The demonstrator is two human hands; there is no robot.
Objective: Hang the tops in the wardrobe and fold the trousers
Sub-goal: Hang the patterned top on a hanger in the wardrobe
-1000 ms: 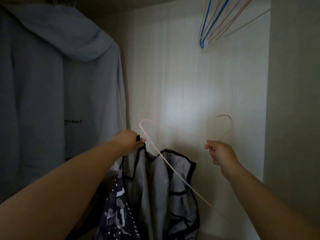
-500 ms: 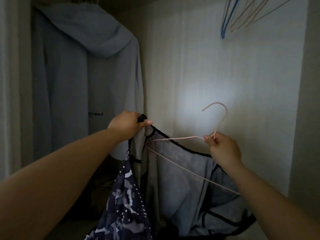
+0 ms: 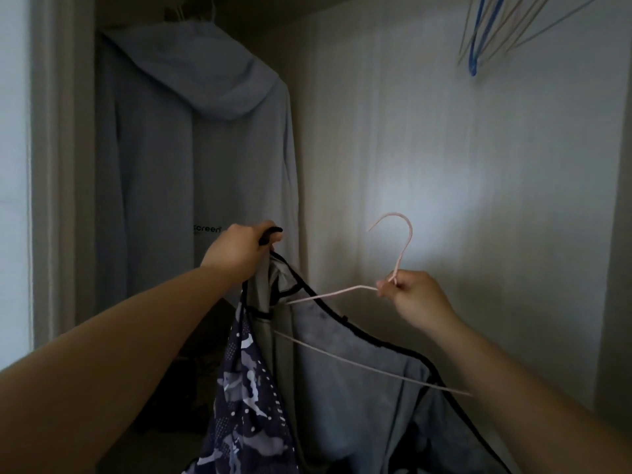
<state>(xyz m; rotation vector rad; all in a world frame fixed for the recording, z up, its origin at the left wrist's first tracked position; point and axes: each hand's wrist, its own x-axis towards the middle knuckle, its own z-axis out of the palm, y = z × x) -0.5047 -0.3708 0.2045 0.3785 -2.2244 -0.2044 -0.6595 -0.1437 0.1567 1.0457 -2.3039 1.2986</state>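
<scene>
The picture is dim and a little grainy. One soft bright patch lies on the back wall (image 3: 427, 213). Pale daylight comes at the left edge. The lower corners are dark, and straight lines bend near the edges from the wide lens.

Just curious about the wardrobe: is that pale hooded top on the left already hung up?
Yes. The hooded top hangs full length at the wardrobe's left, hood drooping down its back. Its hanger is too dark to see.

Grey black-trimmed top (image 3: 359, 388) hangs limp — pink hanger (image 3: 342, 292) threaded partway into its neckline.
</scene>
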